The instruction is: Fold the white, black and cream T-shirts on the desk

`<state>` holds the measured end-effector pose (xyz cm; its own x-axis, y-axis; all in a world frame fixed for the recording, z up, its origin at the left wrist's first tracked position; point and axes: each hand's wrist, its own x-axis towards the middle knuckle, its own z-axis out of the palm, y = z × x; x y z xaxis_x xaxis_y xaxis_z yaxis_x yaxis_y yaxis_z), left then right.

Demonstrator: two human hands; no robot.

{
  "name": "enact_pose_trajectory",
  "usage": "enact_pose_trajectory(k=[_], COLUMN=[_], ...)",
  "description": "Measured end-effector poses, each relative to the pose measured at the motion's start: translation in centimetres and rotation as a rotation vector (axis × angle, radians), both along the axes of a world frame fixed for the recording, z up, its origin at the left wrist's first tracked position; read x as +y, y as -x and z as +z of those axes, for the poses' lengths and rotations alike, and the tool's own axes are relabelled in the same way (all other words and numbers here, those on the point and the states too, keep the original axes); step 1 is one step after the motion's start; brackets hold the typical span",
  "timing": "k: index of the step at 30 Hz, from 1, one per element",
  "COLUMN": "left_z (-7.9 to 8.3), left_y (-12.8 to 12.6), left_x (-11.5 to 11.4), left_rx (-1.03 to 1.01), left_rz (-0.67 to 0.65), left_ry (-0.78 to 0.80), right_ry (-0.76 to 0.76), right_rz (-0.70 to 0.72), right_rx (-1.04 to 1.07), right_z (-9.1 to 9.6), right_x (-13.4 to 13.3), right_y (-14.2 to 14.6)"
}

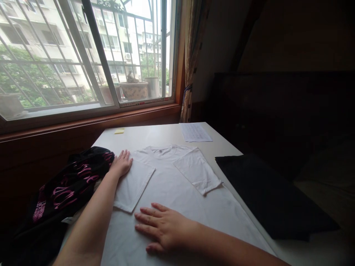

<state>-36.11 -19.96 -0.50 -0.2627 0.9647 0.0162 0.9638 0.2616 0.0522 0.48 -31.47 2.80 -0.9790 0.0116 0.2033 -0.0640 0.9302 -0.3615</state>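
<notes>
A white T-shirt [183,192] lies spread on the white table, its collar toward the far side and both sleeves folded inward over the body. My left hand [121,163] rests flat near the shirt's left shoulder, above the left sleeve, fingers stretched out. Lower down, my right hand [163,227] lies palm down on the body of the shirt with its fingers spread. Neither hand grips anything. The shirt's lower part runs out of view beneath my forearms.
Left of the shirt is a heaped black garment [69,184] with pink lettering. A dark folded cloth [266,195] lies at the right. Toward the back of the table [155,135] are a printed sheet [196,132] and yellow sticky notes [119,131]. Behind stands a barred window [119,105].
</notes>
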Motion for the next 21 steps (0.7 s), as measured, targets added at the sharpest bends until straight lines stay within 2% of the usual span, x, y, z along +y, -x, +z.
enact_pose_trajectory(k=[6, 12, 14, 16, 21], left_z=[0.4, 1.3, 1.3, 1.1, 0.1], left_y=[-0.5, -2.2, -3.2, -4.5, -8.1], left_x=[-0.5, -2.3, -3.3, -4.5, -8.4], left_rx=[0.047, 0.128, 0.144, 0.134, 0.042], left_rz=[-0.007, -0.200, -0.278, -0.354, -0.461], left_ry=[-0.102, -0.233, -0.263, -0.270, -0.245], right_ry=[0.034, 0.084, 0.061, 0.007, -0.152], right_rz=[-0.059, -0.151, -0.238, -0.381, -0.732], right_rx=[0.004, -0.063, -0.056, -0.025, 0.050], right_z=[0.8, 1.3, 1.6, 1.8, 1.1], right_x=[-2.1, -2.0, -0.9, 1.1, 8.4], right_y=[-5.6, -10.8, -12.2, -13.4, -15.0])
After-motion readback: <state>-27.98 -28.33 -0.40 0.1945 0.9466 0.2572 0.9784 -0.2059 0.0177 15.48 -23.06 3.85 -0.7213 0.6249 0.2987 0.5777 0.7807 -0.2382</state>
